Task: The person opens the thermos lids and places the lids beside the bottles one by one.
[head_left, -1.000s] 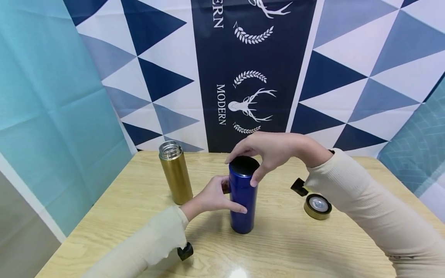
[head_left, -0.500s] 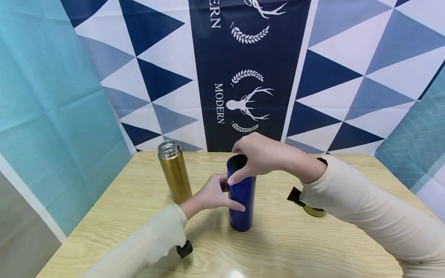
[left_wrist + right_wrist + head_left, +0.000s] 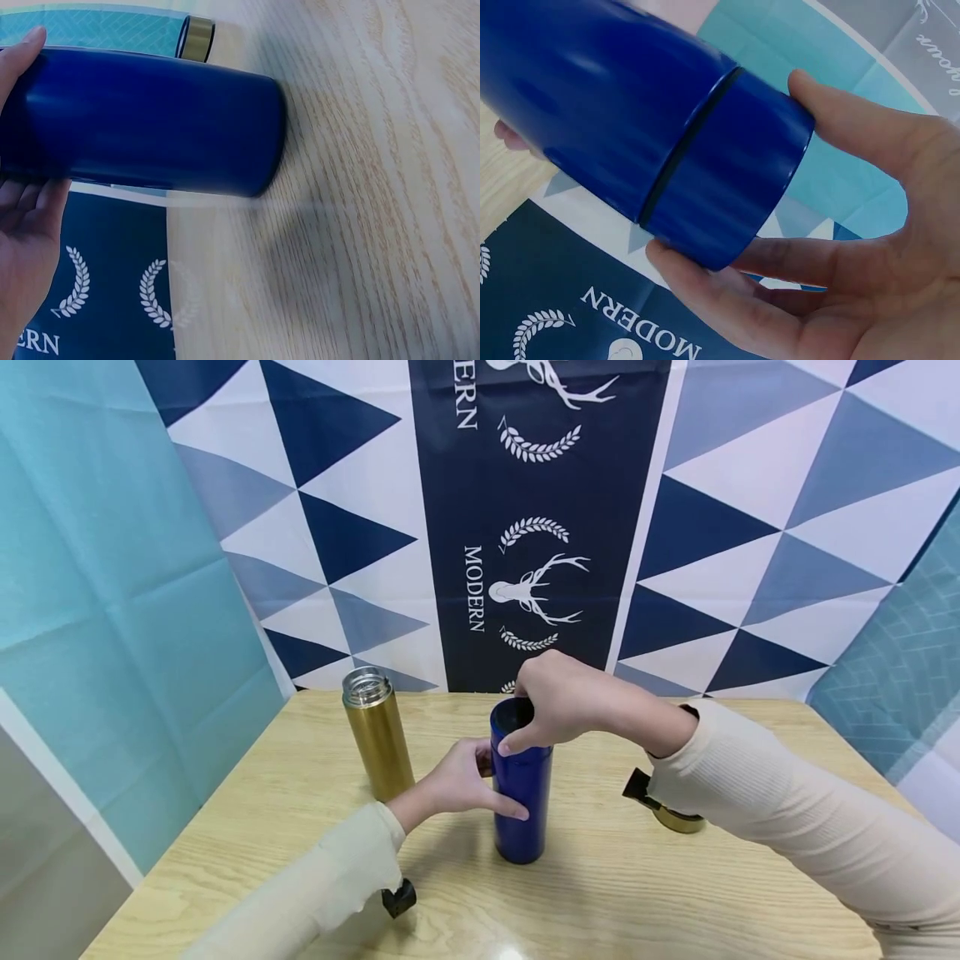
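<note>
A blue thermos bottle (image 3: 520, 839) stands upright on the table in the head view. My left hand (image 3: 461, 777) grips its body from the left, with the thumb across the front. From above, my right hand (image 3: 566, 697) holds the blue lid (image 3: 735, 165), fingers and thumb spread around its rim. A dark seam runs between lid and body in the right wrist view. To the left stands a gold thermos bottle (image 3: 378, 739) with its mouth uncovered. Its gold lid (image 3: 678, 821) lies right of the blue bottle, partly hidden by the right sleeve.
The light wooden table (image 3: 600, 893) ends at a patterned cloth backdrop (image 3: 540, 485). A teal cloth (image 3: 120, 568) hangs along the left side. Small black pieces (image 3: 400, 897) show at both wrists.
My right hand has turned around the lid, its thumb swinging from the right side to the front left. The sleeve now covers more of the gold lid. My left hand keeps its hold.
</note>
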A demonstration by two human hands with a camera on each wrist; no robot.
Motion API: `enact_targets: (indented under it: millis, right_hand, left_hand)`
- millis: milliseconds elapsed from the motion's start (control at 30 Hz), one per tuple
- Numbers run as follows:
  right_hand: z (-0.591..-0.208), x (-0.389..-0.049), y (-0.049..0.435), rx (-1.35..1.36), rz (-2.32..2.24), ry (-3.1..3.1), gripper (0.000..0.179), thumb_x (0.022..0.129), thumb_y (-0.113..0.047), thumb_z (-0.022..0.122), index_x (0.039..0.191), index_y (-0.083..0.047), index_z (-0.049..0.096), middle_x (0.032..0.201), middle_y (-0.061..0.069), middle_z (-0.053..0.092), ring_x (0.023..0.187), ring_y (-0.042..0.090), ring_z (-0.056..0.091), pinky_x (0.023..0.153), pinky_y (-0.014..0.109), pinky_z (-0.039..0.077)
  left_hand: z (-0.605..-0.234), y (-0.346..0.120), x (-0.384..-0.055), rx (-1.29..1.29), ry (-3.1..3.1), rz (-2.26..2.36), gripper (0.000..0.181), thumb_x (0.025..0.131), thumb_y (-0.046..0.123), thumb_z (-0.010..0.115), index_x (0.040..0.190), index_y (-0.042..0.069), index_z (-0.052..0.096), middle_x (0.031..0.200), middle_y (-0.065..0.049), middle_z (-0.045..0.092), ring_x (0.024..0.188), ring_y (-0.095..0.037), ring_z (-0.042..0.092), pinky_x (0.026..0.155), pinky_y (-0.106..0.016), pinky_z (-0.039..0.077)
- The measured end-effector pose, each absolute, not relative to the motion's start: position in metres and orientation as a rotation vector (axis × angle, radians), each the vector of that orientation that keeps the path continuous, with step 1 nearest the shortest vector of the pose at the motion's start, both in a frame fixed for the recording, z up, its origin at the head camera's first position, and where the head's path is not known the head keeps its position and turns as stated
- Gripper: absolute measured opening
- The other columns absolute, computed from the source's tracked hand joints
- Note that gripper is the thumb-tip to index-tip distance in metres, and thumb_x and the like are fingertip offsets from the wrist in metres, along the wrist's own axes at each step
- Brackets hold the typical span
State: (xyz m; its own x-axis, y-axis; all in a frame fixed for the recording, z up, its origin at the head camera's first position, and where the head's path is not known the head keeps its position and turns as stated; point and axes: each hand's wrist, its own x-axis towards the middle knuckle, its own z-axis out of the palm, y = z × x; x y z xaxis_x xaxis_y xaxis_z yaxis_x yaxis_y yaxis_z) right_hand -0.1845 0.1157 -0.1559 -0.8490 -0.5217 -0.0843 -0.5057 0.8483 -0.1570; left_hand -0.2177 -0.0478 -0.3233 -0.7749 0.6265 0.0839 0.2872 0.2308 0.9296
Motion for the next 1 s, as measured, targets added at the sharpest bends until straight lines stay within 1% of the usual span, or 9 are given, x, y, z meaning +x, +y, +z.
enact_targets:
  millis: [133, 200, 300, 367, 433, 567, 767, 900, 1000]
  right_hand:
    - [-0.158, -0.187, 0.116, -0.852, -0.190, 2.889, 0.032, 0.075, -0.038, 0.079, 0.069, -0.009, 0.068, 0.055, -0.004, 0.054, 0.052, 0.008, 0.049, 0.048, 0.018, 0.040]
    - [-0.160, -0.189, 0.118, -0.913, -0.215, 2.877, 0.029, 0.075, -0.036, 0.079, 0.072, -0.009, 0.069, 0.056, -0.004, 0.057, 0.052, 0.008, 0.049, 0.049, 0.018, 0.040]
    - [-0.164, -0.192, 0.122, -1.030, -0.267, 2.849, 0.028, 0.076, -0.035, 0.079, 0.080, -0.008, 0.072, 0.062, -0.003, 0.063, 0.055, 0.007, 0.051, 0.051, 0.019, 0.043]
    - [-0.165, -0.194, 0.124, -1.086, -0.291, 2.826, 0.030, 0.077, -0.034, 0.078, 0.089, -0.007, 0.074, 0.069, -0.002, 0.067, 0.058, 0.006, 0.054, 0.053, 0.019, 0.046]
    - [-0.165, -0.195, 0.125, -1.117, -0.293, 2.807, 0.033, 0.077, -0.034, 0.078, 0.094, -0.006, 0.074, 0.073, -0.002, 0.070, 0.060, 0.006, 0.056, 0.055, 0.019, 0.047]
    - [-0.163, -0.197, 0.126, -1.149, -0.286, 2.772, 0.032, 0.078, -0.032, 0.079, 0.097, -0.006, 0.073, 0.075, -0.002, 0.070, 0.062, 0.006, 0.057, 0.057, 0.020, 0.049]
    - [-0.161, -0.198, 0.127, -1.213, -0.274, 2.738, 0.037, 0.077, -0.029, 0.079, 0.103, -0.004, 0.072, 0.085, 0.002, 0.073, 0.069, 0.007, 0.061, 0.062, 0.020, 0.052]
    - [-0.160, -0.202, 0.129, -1.268, -0.252, 2.708, 0.039, 0.077, -0.028, 0.080, 0.105, -0.003, 0.071, 0.088, 0.003, 0.074, 0.071, 0.009, 0.062, 0.063, 0.021, 0.052]
    - [-0.159, -0.205, 0.130, -1.300, -0.252, 2.673, 0.040, 0.077, -0.029, 0.080, 0.107, -0.004, 0.071, 0.089, 0.002, 0.074, 0.072, 0.008, 0.063, 0.065, 0.021, 0.053]
  left_hand:
    - [-0.324, -0.048, -0.220, 0.873, 2.194, 1.561, 0.048, 0.067, 0.007, 0.085, 0.110, 0.007, 0.065, 0.110, -0.011, 0.072, 0.091, -0.005, 0.067, 0.090, -0.034, 0.056]
    - [-0.325, -0.049, -0.221, 0.885, 2.189, 1.563, 0.047, 0.067, 0.007, 0.085, 0.110, 0.006, 0.065, 0.108, -0.012, 0.072, 0.091, -0.005, 0.067, 0.089, -0.032, 0.056]
    - [-0.326, -0.050, -0.221, 0.887, 2.185, 1.566, 0.048, 0.066, 0.006, 0.085, 0.110, 0.005, 0.065, 0.108, -0.013, 0.072, 0.091, -0.005, 0.067, 0.088, -0.031, 0.056]
    - [-0.327, -0.050, -0.221, 0.882, 2.192, 1.560, 0.049, 0.066, 0.006, 0.086, 0.111, 0.006, 0.065, 0.109, -0.012, 0.072, 0.091, -0.005, 0.067, 0.088, -0.030, 0.056]
    - [-0.327, -0.050, -0.221, 0.879, 2.191, 1.555, 0.050, 0.066, 0.007, 0.086, 0.111, 0.007, 0.065, 0.110, -0.012, 0.072, 0.092, -0.005, 0.067, 0.090, -0.031, 0.055]
    - [-0.326, -0.049, -0.223, 0.897, 2.182, 1.548, 0.050, 0.067, 0.008, 0.085, 0.113, 0.007, 0.065, 0.111, -0.011, 0.072, 0.094, -0.006, 0.068, 0.092, -0.033, 0.055]
    - [-0.324, -0.050, -0.224, 0.922, 2.182, 1.531, 0.052, 0.067, 0.007, 0.085, 0.114, 0.008, 0.064, 0.112, -0.012, 0.072, 0.094, -0.006, 0.068, 0.088, -0.025, 0.055]
    - [-0.324, -0.050, -0.224, 0.937, 2.169, 1.543, 0.052, 0.067, 0.006, 0.085, 0.114, 0.006, 0.064, 0.112, -0.013, 0.072, 0.093, -0.005, 0.068, 0.090, -0.030, 0.056]
    - [-0.324, -0.049, -0.225, 0.945, 2.162, 1.551, 0.052, 0.067, 0.005, 0.085, 0.114, 0.005, 0.064, 0.111, -0.014, 0.071, 0.093, -0.005, 0.068, 0.090, -0.032, 0.056]
